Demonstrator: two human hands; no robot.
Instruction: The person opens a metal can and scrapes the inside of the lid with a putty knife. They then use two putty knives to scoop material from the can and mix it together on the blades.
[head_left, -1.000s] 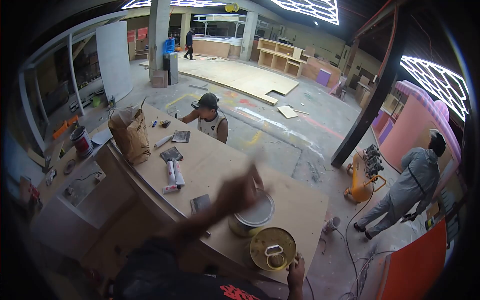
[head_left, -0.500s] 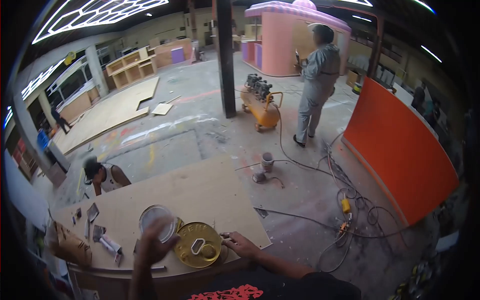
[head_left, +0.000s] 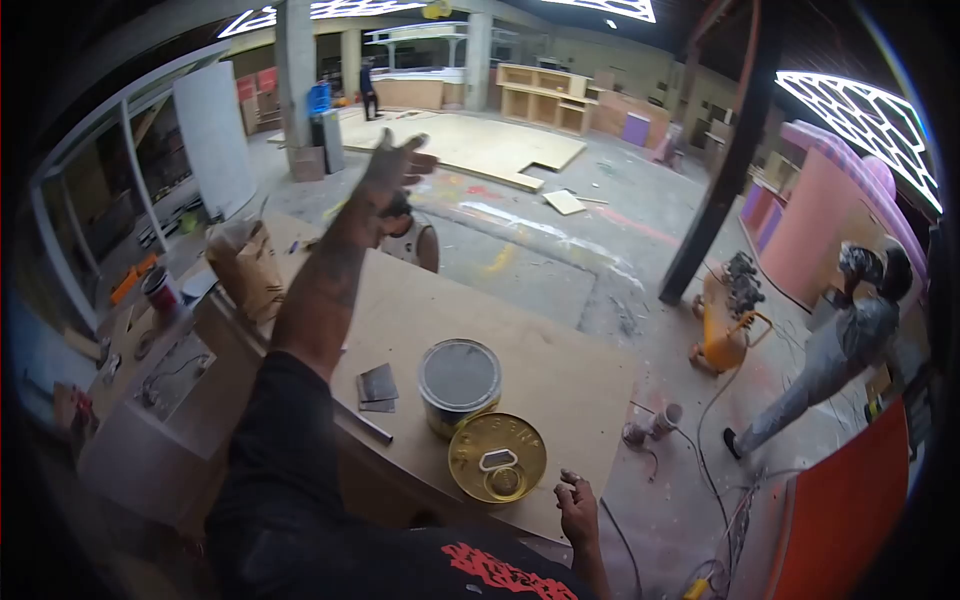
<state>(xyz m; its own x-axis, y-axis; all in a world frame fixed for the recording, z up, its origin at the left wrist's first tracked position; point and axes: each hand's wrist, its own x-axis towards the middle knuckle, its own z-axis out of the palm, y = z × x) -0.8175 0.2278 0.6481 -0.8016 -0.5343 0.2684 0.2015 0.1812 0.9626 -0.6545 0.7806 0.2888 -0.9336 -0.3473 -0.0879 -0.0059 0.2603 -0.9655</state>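
My left hand (head_left: 395,172) is raised and stretched far forward over the board, fingers spread, with nothing in it. My right hand (head_left: 577,503) hovers at the board's near right edge, just right of a gold tin (head_left: 497,457) with a ring-shaped handle on top. Its fingers are curled, and whether they hold something small cannot be made out. Behind the gold tin, and touching it, stands a can with a grey lid (head_left: 459,375). Dark square sheets (head_left: 377,387) and a thin bar (head_left: 362,423) lie on the board (head_left: 540,350) to the left.
A person (head_left: 412,240) is low behind the board, partly hidden by my left arm. Another person in grey overalls (head_left: 845,345) stands at the right, near an orange compressor (head_left: 722,325). A brown paper bag (head_left: 262,275) is at the left. Cables cross the floor beside an orange panel (head_left: 850,510).
My left hand has moved from above the tins to far forward and up. My right hand has come away from the gold tin's side. The view has swung left.
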